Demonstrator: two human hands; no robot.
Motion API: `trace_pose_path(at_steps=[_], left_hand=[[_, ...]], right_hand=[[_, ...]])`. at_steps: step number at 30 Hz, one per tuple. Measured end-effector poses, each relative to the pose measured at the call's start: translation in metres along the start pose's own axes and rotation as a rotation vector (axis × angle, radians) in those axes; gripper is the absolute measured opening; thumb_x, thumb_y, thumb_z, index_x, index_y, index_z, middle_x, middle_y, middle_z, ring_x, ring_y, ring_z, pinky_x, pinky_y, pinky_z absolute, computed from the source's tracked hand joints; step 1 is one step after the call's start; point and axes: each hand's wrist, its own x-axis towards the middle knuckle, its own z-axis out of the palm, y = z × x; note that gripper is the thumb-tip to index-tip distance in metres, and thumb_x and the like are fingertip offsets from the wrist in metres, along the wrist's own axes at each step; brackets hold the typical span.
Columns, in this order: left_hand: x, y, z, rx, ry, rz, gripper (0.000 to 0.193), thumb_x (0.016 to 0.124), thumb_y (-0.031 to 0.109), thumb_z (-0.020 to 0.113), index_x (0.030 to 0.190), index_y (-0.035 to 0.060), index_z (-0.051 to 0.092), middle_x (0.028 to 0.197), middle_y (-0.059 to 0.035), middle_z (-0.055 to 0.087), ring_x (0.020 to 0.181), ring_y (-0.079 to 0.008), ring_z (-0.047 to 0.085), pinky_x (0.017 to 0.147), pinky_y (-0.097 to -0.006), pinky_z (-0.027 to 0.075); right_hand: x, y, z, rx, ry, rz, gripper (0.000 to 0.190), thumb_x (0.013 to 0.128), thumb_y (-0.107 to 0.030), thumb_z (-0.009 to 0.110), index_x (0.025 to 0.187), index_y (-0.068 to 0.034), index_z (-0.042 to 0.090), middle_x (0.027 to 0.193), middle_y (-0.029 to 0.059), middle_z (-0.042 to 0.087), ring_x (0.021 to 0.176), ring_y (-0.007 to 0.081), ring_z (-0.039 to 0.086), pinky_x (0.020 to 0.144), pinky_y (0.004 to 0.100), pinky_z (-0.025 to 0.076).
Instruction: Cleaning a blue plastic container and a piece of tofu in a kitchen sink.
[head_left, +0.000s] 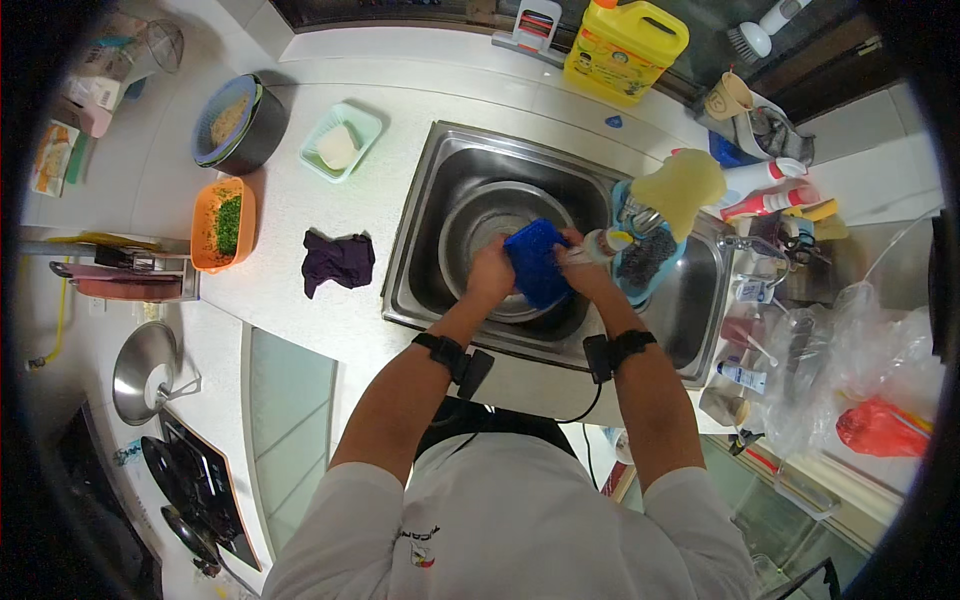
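Both my hands grip a blue cleaning pad (537, 264), a cloth or sponge, above a round metal basin (457, 225). The basin sits inside the left bowl of a stainless steel sink (420, 247). My left hand (491, 271) has the pad's left edge. On its right side is my right hand (583, 268), close to a pale fitting with a yellow ring (609, 243), possibly the tap's spout. Past it, a light blue holder (651, 281) carries a dark grey scrubber (646, 253). A yellow cloth (684, 193) hangs over the metal tap (639, 217).
Left of the sink lie a dark purple cloth (337, 261), a pale green tray (358, 120) with a white piece, and an orange container (199, 232) of chopped greens. A yellow jug (622, 52) stands behind. Bottles and plastic bags (817, 367) crowd the right counter.
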Motion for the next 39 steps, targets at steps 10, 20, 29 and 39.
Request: trace_pose_path(at_steps=[10,20,29,39], left_hand=[[-0.004,0.027,0.029,-0.02,0.12,0.308,0.032,0.087,0.001,0.046,0.117,0.0036,0.056,0.105,-0.0241,0.062,0.1,-0.0414,0.06,0.087,-0.0457,0.047],[0.004,-0.025,0.049,0.094,0.105,-0.028,0.034,0.08,0.005,0.06,0.114,0.0004,0.057,0.102,-0.0231,0.064,0.098,-0.0383,0.062,0.086,-0.0431,0.047],[0.016,-0.029,0.055,0.526,-0.307,0.137,0.031,0.09,0.021,0.054,0.109,-0.0035,0.057,0.101,-0.0258,0.063,0.09,-0.041,0.062,0.082,-0.046,0.048],[-0.008,0.016,0.014,-0.156,-0.284,-0.334,0.036,0.091,0.006,0.044,0.126,0.0001,0.048,0.103,-0.023,0.06,0.081,-0.029,0.065,0.059,-0.0377,0.056]], right_hand=[[-0.056,0.107,0.073,0.883,0.046,0.138,0.047,0.084,-0.007,0.058,0.128,-0.004,0.044,0.131,0.0206,0.045,0.112,0.0378,0.053,0.095,0.0435,0.048],[-0.06,-0.029,-0.036,1.063,-0.14,0.533,0.06,0.085,0.002,0.048,0.14,-0.005,0.023,0.125,0.0189,0.049,0.106,0.0335,0.057,0.079,0.0441,0.059],[-0.048,-0.041,-0.046,0.115,0.177,0.167,0.046,0.086,-0.033,0.055,0.119,-0.001,0.052,0.106,0.0292,0.059,0.101,0.0445,0.058,0.085,0.049,0.048],[-0.04,0.01,-0.002,0.097,0.137,0.327,0.035,0.083,-0.013,0.057,0.114,0.001,0.054,0.108,0.0261,0.06,0.101,0.0429,0.059,0.087,0.0469,0.048]])
